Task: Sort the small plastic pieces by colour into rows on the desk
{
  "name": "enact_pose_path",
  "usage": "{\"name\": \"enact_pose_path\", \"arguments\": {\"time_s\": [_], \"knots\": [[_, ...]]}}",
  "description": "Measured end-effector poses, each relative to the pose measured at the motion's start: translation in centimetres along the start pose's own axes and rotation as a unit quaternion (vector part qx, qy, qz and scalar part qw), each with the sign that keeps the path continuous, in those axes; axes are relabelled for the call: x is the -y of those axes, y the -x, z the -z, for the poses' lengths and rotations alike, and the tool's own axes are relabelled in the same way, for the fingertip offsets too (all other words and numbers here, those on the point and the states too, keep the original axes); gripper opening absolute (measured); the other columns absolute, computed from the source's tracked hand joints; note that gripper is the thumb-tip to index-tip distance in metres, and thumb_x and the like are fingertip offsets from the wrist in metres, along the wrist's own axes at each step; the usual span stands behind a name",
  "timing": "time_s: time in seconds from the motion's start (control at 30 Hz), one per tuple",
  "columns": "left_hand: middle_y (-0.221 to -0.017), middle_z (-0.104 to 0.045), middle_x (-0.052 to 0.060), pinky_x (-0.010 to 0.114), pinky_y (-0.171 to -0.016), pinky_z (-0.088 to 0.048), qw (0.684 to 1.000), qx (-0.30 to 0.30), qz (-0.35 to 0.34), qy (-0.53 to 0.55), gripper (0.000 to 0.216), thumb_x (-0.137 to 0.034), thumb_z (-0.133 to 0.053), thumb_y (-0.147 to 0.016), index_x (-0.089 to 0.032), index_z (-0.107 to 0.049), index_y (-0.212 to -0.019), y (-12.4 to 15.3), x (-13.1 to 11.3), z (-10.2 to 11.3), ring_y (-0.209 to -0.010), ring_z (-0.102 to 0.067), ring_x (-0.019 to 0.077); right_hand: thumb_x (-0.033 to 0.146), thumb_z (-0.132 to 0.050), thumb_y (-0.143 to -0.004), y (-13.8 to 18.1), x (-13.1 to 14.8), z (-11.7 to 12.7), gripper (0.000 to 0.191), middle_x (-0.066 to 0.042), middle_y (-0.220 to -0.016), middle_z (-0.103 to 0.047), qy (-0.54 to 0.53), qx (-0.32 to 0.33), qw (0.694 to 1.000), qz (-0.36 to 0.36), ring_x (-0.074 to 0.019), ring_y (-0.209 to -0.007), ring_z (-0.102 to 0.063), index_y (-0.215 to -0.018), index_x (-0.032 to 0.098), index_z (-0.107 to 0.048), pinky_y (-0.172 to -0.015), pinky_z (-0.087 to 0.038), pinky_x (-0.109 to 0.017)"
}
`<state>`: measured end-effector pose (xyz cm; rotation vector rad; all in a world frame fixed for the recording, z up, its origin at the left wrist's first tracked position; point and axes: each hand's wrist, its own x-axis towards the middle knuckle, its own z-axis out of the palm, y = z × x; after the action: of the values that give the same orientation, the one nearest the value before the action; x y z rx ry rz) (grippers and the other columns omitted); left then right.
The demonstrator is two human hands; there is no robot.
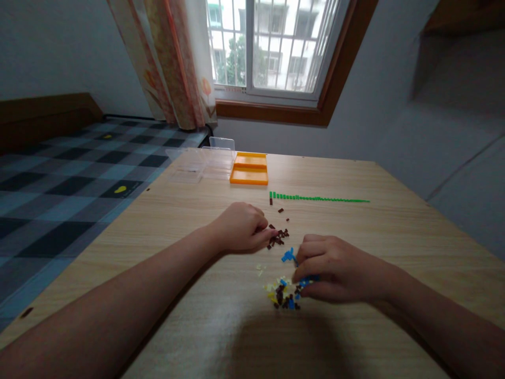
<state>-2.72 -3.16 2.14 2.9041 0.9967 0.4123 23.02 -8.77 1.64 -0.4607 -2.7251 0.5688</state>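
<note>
My left hand [242, 227] is closed, its fingers curled and one digit reaching out onto a pile of small dark brown pieces [280, 238]. Anything within its fingers is hidden. Over a mixed heap my right hand [329, 267] bends its fingers together beside small blue pieces [289, 255]; what they grip cannot be made out. The heap also contains yellow pieces [271, 296] and more brown ones. A long row of small green pieces [300, 198] runs across the table, with a single brown piece [271, 201] below its left end.
An orange tray [249, 182] with two compartments lies at the table's far side, next to clear plastic boxes [218, 160]. The wooden table [189, 321] borders a bed with a checked cover [130, 158] on the left. Beyond are a curtain and a barred window.
</note>
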Motion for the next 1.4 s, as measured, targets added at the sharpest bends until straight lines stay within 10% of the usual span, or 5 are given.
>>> {"name": "enact_pose_path", "arguments": {"time_s": [0.83, 1.4], "knots": [[-0.055, -0.055, 0.001, 0.031, -0.052, -0.027, 1.000, 0.001, -0.006, -0.001, 0.047, -0.041, -0.049, -0.095, -0.018, -0.059, -0.055, 0.0, 0.1, -0.1, -0.050, -0.045, 0.0126, 0.024, -0.059, -0.097, -0.5, 0.5, -0.7, 0.018, -0.004, -0.084, -0.069, 0.008, -0.056, 0.998, -0.013, -0.0160, -0.079, -0.057, -0.093, 0.020, -0.076, -0.072, -0.043, -0.031], [-0.053, -0.052, 0.000, 0.029, -0.053, -0.026, 0.998, 0.046, 0.015, 0.034, 0.047, -0.046, -0.053, -0.090, -0.018, -0.052, -0.052, -0.1, 0.4, 0.0, -0.049, -0.041, 0.0116, 0.022, -0.059, -0.096, -1.0, -4.8, -1.7, 0.021, -0.006, -0.086, -0.071, 0.006, -0.224, 0.949, -0.221, -0.0190, -0.082, -0.061, -0.107, 0.019, -0.077, -0.076, -0.047, -0.034]]}}
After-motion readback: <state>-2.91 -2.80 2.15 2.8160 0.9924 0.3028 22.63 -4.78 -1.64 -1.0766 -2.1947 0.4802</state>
